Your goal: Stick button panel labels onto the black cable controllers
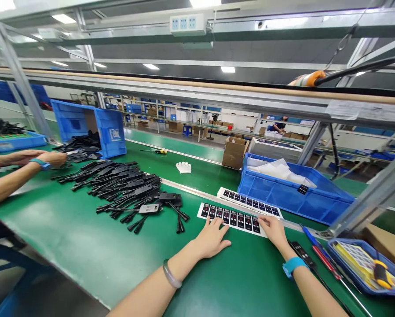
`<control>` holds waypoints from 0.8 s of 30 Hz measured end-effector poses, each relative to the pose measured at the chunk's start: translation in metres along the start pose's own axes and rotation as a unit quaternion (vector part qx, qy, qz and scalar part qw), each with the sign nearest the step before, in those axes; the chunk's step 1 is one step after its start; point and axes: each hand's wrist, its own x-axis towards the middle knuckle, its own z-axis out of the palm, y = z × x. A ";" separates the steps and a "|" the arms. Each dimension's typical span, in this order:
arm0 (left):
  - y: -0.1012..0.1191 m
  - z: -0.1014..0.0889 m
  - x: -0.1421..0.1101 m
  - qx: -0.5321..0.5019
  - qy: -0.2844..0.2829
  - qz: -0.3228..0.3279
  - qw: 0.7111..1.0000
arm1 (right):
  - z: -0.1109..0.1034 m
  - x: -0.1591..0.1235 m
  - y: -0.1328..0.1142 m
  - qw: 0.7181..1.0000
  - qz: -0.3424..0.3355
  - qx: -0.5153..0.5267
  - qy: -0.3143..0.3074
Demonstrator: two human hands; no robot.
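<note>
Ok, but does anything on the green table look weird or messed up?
The blue box looks tipped on its side, with black parts heaped untidily in and beside it. One white glove lies alone near the screwdriver, as if left behind. No damage shows.

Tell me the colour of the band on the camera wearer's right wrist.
The band is bright turquoise blue; the head camera, the only view, shows it.
</note>
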 end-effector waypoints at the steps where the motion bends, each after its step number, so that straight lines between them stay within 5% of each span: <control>1: 0.000 0.001 0.000 0.002 0.001 -0.001 1.000 | -0.001 -0.001 0.001 1.000 0.007 0.023 0.008; 5: 0.002 0.002 0.000 0.019 0.003 -0.001 1.000 | -0.010 -0.006 0.004 0.987 0.065 0.113 0.092; 10: -0.011 -0.016 0.000 0.053 0.034 -0.032 0.998 | -0.029 -0.028 0.003 0.940 0.148 0.225 0.211; 13: -0.039 -0.038 -0.006 0.098 0.118 -0.168 0.974 | -0.032 -0.055 -0.002 0.916 0.168 0.305 0.199; 17: -0.084 -0.061 -0.025 0.142 0.213 -0.365 0.895 | -0.023 -0.086 -0.010 0.915 0.185 0.328 0.145; 20: -0.104 -0.069 -0.037 0.148 0.234 -0.422 0.863 | -0.017 -0.095 -0.016 0.913 0.179 0.345 0.123; 24: -0.097 -0.080 -0.035 0.142 0.264 -0.413 0.860 | -0.016 -0.099 -0.031 0.890 0.168 0.411 0.108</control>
